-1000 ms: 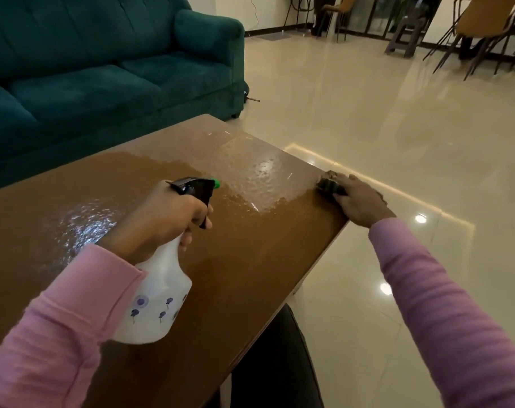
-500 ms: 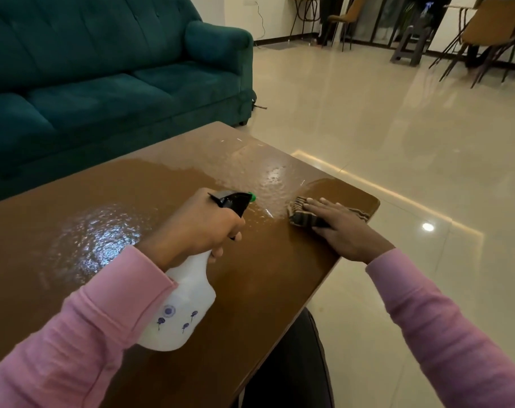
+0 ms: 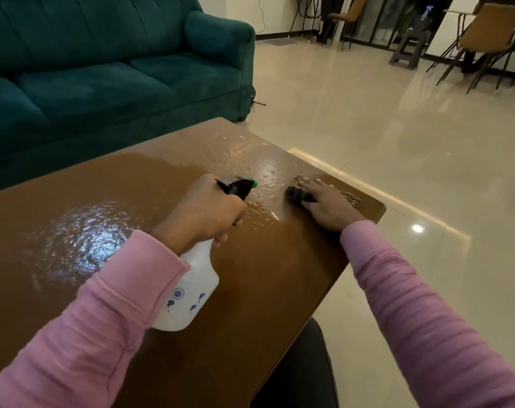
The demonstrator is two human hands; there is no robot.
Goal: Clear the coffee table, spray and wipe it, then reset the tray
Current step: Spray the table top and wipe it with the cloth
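Note:
The brown coffee table fills the lower left, its top wet with spray droplets in the middle and toward the far right corner. My left hand grips a white spray bottle with small blue flowers, a black trigger head and a green nozzle pointing right. My right hand presses flat on a dark striped cloth near the table's right corner; part of the cloth sticks out behind the hand. No tray is in view.
A teal sofa stands close behind the table. Shiny tiled floor spreads to the right. Chairs and a small grey stool stand far back right. A dark seat edge shows at the bottom.
My right hand slid the cloth from the table's right edge inward over the wet patch. The left hand with the bottle stayed roughly in place while the view shifted.

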